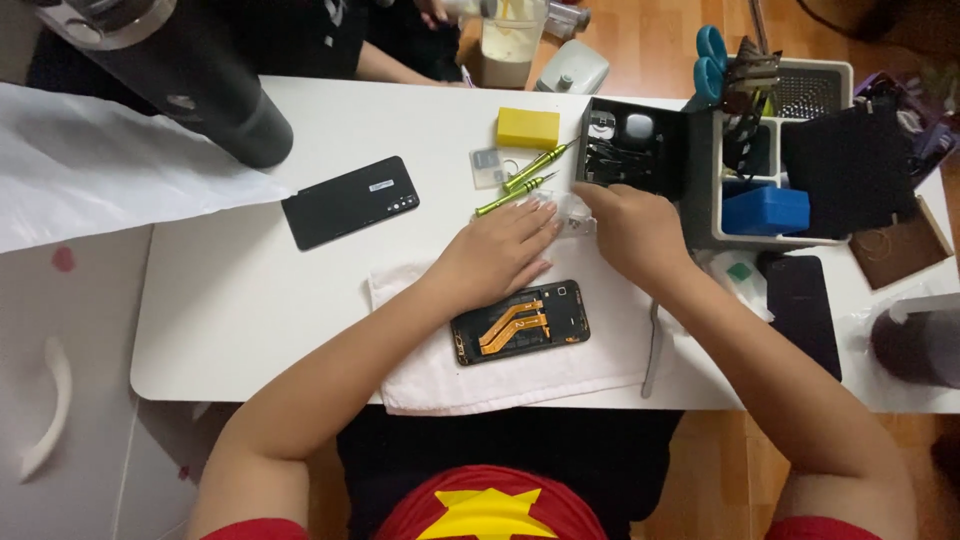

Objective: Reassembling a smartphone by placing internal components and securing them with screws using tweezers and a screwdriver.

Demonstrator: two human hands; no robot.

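**Two hands working a small clear piece above an opened phone on a white table**

Seen from above, a person sits at the near edge of a white table [230, 330]. An opened phone [520, 322], its back off and orange ribbon cables showing, lies on a white cloth [440, 375] near that edge, probably to cushion it and catch small parts.

The left hand [498, 252] rests palm down on the cloth just beyond the phone, fingers loosely spread, their tips touching a small clear plastic piece [565, 212]. The right hand [632, 228] is curled beside it, fingers bent over the same piece; whether it pinches it cannot be told.

Just past the hands lie two green screwdrivers [527, 180], within easy reach, with a yellow block [528, 127] beyond them. A black phone back cover [350, 202] lies apart toward the left edge. Close against the right hand stands an open black parts box [630, 145], and behind that a grey tool organiser [765, 180] holding a blue case; these crowd the right side. A second dark phone [803, 305] lies near the right edge. A metal tool [652, 350] lies on the cloth, partly under the right forearm. A black cylinder [200, 80] stands at the far left corner. Another person's arm shows beyond the far edge.
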